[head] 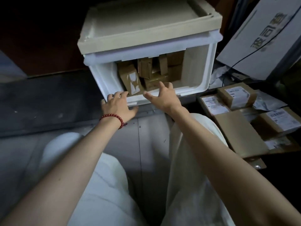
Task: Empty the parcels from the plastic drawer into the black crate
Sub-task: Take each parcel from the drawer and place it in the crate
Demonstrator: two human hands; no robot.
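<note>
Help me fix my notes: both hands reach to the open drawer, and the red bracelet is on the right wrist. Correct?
No: the head view shows the red bracelet on the left wrist. The left hand and right hand do reach to the open drawer.

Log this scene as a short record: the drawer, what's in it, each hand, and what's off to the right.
drawer: white plastic drawer with beige top, front open
contents: brown cardboard parcels, jumbled inside
left hand: straight fingers rest on the drawer's front lip; red bead bracelet on wrist
right hand: fingers spread, reaching toward the parcels, holding nothing
right side: labelled brown parcels piled up
</note>
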